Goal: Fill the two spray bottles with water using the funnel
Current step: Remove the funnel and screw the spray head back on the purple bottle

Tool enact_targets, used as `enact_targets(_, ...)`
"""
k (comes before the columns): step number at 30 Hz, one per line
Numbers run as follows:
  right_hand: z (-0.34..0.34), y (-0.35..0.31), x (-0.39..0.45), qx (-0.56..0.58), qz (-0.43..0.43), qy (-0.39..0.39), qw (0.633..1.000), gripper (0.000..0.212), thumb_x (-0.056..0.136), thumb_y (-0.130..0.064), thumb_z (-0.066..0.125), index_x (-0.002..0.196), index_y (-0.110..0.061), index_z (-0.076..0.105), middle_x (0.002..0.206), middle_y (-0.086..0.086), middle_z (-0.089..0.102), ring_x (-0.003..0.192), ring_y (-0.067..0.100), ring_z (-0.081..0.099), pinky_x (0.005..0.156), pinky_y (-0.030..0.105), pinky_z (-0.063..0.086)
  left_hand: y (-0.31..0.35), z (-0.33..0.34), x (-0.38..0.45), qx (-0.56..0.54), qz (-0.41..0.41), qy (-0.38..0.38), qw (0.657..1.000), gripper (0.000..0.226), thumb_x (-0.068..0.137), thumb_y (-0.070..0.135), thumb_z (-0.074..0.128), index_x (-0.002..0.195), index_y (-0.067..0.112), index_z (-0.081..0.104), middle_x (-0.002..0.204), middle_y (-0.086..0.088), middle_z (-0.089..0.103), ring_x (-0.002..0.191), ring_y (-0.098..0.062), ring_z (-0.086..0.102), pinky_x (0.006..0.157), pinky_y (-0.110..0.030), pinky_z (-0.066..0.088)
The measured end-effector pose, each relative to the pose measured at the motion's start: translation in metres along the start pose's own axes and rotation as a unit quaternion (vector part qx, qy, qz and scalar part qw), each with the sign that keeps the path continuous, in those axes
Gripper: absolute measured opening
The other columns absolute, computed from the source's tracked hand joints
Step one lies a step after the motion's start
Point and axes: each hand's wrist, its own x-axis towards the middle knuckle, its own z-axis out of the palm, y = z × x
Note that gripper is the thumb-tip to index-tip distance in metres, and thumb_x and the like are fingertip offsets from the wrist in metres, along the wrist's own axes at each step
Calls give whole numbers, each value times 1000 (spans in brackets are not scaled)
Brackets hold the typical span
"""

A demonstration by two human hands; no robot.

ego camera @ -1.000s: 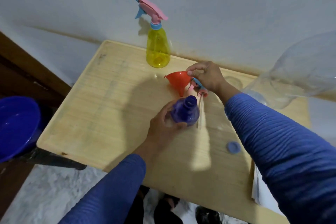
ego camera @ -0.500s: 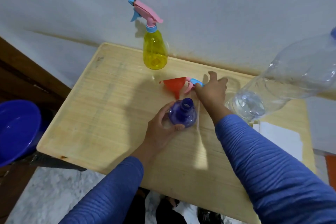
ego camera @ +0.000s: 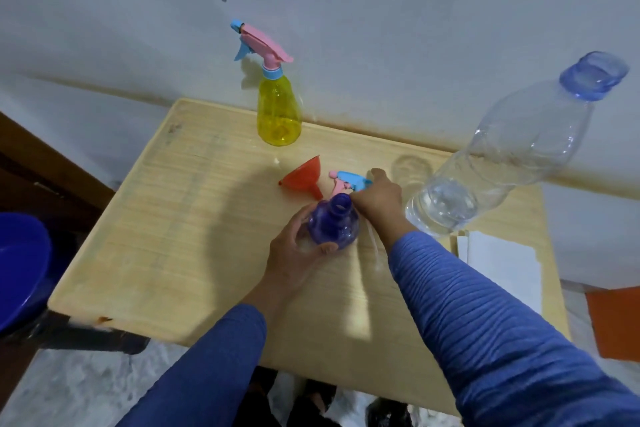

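My left hand [ego camera: 294, 255] grips the purple spray bottle [ego camera: 334, 227], which stands on the wooden table [ego camera: 180, 225] with its neck open and no head on it. Just behind it the orange funnel [ego camera: 304, 177] lies on its side. The bottle's blue and pink spray head [ego camera: 348, 180] lies on the table to the funnel's right. My right hand [ego camera: 377, 201] is over that spray head with one finger stretched out, holding nothing that I can see. The yellow spray bottle [ego camera: 277, 114] stands capped by the wall.
A large clear water bottle [ego camera: 502, 156], uncapped and holding some water at the bottom, stands at the right. White paper [ego camera: 502, 260] lies at the table's right edge. A blue basin [ego camera: 19, 263] sits off the table's left side.
My right hand has put the funnel and the spray head down on the table and drawn back beside the purple bottle. The funnel now lies tipped on its side. My left hand keeps its grip.
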Motion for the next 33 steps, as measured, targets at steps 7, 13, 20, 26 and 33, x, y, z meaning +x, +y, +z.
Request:
enact_targets(7, -21, -14, -5, 93, -46, 41, 994, 71, 85, -10, 57, 147, -29, 27, 135, 8, 51, 105, 19, 56, 86, 23, 42, 3, -3, -1, 18, 9, 2, 1000, 70, 62, 31, 85, 118, 52, 49, 108, 21, 62, 97, 8, 58, 79, -3, 42)
enact_targets(13, -78, -64, -37, 251, -150, 101, 951, 73, 80, 4, 50, 138, -39, 40, 114, 2, 52, 71, 12, 50, 69, 29, 55, 13, -5, -9, 30, 22, -6, 999, 65, 68, 29, 83, 118, 50, 46, 109, 19, 59, 95, 3, 57, 74, -6, 42)
enact_targets(20, -118, -84, -91, 346, -277, 110, 890, 56, 77, -9, 67, 121, -38, 51, 104, -14, 48, 90, 19, 52, 86, 49, 54, 19, -8, -17, 17, 19, -13, 1000, 60, 65, 33, 76, 108, 60, 43, 100, 36, 55, 88, 26, 50, 67, 5, 37)
enact_targets(26, -94, -61, -100, 381, -296, 108, 870, 59, 79, -3, 69, 128, -28, 49, 120, -1, 51, 93, 12, 50, 87, 35, 55, 13, -5, -16, -8, 21, -8, 1000, 61, 73, 19, 78, 114, 52, 47, 105, 30, 56, 95, 13, 53, 68, -1, 40)
enact_targets(33, -46, -26, -95, 365, -295, 86, 879, 58, 78, 3, 68, 123, -29, 50, 120, -15, 51, 100, -2, 51, 84, 22, 51, 7, -2, -10, -14, 18, -1, 1000, 68, 70, 22, 79, 129, 38, 49, 113, 20, 59, 104, 4, 55, 74, -1, 40)
